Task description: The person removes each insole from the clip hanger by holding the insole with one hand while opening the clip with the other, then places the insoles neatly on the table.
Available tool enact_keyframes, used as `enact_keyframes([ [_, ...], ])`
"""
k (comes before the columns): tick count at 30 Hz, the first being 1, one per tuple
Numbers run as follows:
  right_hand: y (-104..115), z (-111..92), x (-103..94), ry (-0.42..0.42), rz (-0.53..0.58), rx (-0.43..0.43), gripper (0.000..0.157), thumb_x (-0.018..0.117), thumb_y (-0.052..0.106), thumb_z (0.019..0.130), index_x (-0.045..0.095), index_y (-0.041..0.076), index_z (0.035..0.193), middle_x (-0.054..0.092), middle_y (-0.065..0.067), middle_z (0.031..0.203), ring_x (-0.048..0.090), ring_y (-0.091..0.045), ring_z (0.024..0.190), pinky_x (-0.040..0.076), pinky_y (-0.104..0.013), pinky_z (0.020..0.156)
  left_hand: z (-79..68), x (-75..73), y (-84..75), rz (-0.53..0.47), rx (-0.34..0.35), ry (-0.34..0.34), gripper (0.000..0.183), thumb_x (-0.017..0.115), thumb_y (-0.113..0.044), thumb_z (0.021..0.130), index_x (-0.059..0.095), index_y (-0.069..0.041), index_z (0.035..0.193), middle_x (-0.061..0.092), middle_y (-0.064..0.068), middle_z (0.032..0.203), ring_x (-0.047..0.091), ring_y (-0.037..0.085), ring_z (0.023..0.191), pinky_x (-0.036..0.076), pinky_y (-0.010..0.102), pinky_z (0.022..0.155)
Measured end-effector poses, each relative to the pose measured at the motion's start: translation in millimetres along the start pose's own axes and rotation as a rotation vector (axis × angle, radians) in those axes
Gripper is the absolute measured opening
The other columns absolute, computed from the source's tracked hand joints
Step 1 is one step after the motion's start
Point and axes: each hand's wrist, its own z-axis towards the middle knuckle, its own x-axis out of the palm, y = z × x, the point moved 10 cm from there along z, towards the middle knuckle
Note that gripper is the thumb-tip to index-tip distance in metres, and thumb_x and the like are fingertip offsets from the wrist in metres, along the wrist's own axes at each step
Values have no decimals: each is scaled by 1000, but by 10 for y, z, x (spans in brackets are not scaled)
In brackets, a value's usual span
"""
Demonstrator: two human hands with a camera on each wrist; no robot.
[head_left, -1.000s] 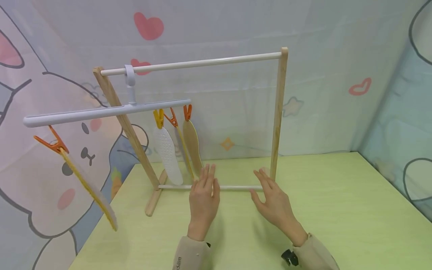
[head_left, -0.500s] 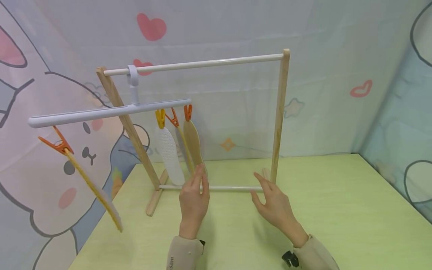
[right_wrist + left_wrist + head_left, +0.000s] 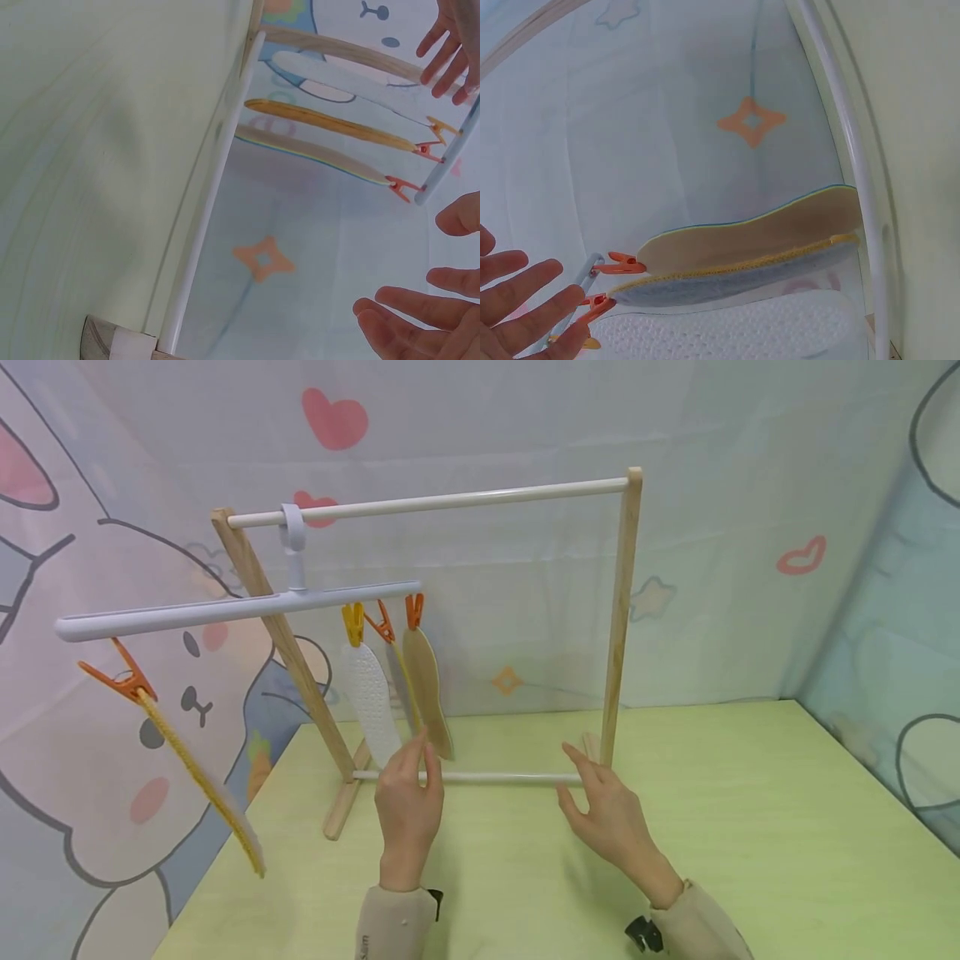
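Note:
A white hanger (image 3: pixel 247 607) hooks over the rack's top bar, with insoles clipped along it. Near its right end hang a white textured insole (image 3: pixel 369 702), a yellow-edged grey insole (image 3: pixel 735 277) and a tan insole (image 3: pixel 426 693). Another yellow-edged insole (image 3: pixel 198 772) hangs at the far left from an orange clip (image 3: pixel 123 677). My left hand (image 3: pixel 408 802) is in front of the insole group, fingers extended and holding nothing. My right hand (image 3: pixel 611 814), also holding nothing with fingers spread, is near the rack's right post.
The rack has wooden posts (image 3: pixel 621 618), a white top bar (image 3: pixel 465 499) and a white lower bar (image 3: pixel 510 778). It stands on a pale green table (image 3: pixel 750 827). A printed cloth (image 3: pixel 712 485) hangs behind. A yellow clip (image 3: pixel 353 625) holds the white insole.
My left hand has moved left, from beside the tan insole to before the white and yellow-edged ones. My right hand stays almost in place. The hanging insoles sway slightly.

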Motion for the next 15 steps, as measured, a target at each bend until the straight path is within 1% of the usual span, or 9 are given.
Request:
enact_keyframes([
  [2,1,1,13,7,2,7,51,62,22,81,46,12,128,64,-17,103,44,-8,52,34,-19,42,10,-19,1,-7,8,-5,20,55,-5,84,64,3,100,67,18,94,64,32,87,51,42,73],
  [5,11,2,37,19,13,18,50,61,22,81,47,13,127,64,-16,103,44,-9,52,35,-20,43,19,-34,4,-6,12,-5,18,55,-5,84,64,3,98,67,18,91,64,32,86,50,44,73],
  [7,26,2,59,23,19,16,47,61,22,81,49,13,125,64,-15,104,52,-13,60,37,-21,44,23,-50,20,-4,-2,-7,18,55,-5,84,65,2,97,68,18,91,63,34,88,48,47,75],
  [9,53,0,76,20,29,7,43,61,22,81,53,13,122,64,-13,105,58,-18,72,40,-23,46,27,-70,42,-7,-15,-7,17,55,-5,84,65,2,96,68,18,91,63,35,89,47,49,76],
  [12,93,3,80,3,24,-34,37,61,21,80,57,11,116,65,-11,104,61,-24,87,45,-28,51,44,-92,56,-39,-20,-17,16,55,-2,84,66,4,93,68,19,89,63,36,89,48,49,77],
  [15,147,5,84,-17,7,-91,35,61,20,79,60,9,112,67,-9,100,62,-23,85,46,-28,53,62,-117,73,-75,-16,-25,15,54,0,84,66,6,91,68,19,87,64,34,85,51,44,74],
])
